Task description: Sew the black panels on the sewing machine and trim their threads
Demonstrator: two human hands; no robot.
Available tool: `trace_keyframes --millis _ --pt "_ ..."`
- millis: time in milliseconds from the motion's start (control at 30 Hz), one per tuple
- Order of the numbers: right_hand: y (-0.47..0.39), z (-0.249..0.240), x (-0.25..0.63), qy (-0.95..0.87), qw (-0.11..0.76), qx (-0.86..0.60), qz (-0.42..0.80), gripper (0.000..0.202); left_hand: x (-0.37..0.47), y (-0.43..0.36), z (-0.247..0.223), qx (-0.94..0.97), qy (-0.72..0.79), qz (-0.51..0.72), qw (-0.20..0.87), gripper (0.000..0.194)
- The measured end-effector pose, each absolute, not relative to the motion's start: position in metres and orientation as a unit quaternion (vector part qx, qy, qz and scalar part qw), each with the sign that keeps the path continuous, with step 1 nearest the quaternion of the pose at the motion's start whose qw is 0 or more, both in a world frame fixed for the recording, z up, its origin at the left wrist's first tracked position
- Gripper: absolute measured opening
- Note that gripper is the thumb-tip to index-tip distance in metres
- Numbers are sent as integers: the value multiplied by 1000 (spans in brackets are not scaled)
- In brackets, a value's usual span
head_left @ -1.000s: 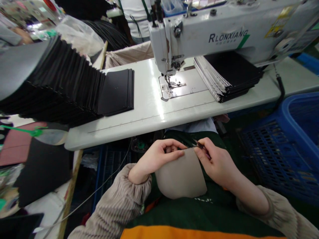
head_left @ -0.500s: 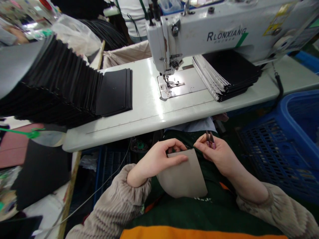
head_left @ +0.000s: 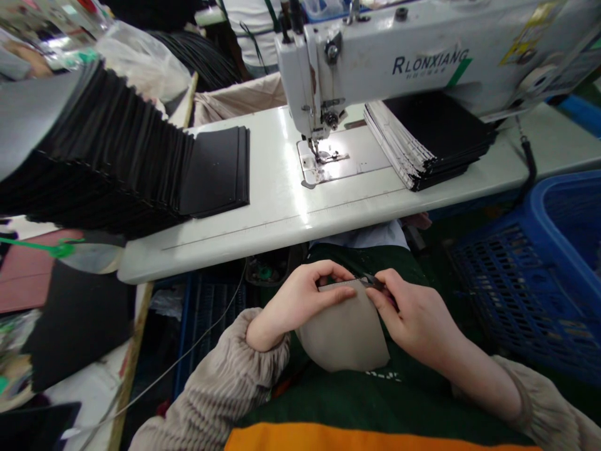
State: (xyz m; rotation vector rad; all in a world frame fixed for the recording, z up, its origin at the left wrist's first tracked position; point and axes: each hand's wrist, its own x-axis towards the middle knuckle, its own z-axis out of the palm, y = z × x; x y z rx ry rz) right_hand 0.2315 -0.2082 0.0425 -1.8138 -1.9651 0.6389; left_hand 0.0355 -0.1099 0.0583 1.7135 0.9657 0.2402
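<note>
A grey-beige panel (head_left: 350, 332) with a curved lower edge lies over my lap. My left hand (head_left: 312, 297) pinches its top edge, thumb on the near face and fingers behind. Small dark snips (head_left: 372, 280) are held in my right hand (head_left: 410, 313), their blades at the panel's top right corner. Most of the snips' handle is hidden by my fingers. Whether a thread lies between the blades is too small to tell.
Beyond my hands stands a white sewing machine (head_left: 385, 56) on a pale table (head_left: 272, 188). Black panels (head_left: 216, 169) are stacked left of the needle, and another pile (head_left: 436, 134) lies under the machine arm. A blue basket (head_left: 539, 232) stands at right; a person's torso shows behind.
My right hand has turned and moved the snips down and left to the panel's corner; before, they pointed upward away from it. My left hand and the panel have hardly moved.
</note>
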Motion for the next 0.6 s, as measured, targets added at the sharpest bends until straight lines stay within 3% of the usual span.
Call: trace_keyframes --millis 333,600 --pt "-206 45 229 -719 175 -647 184 18 36 -111 58 712 414 110 556 25" --pt "-208 30 223 -701 230 -650 181 19 37 -110 57 692 399 108 591 22"
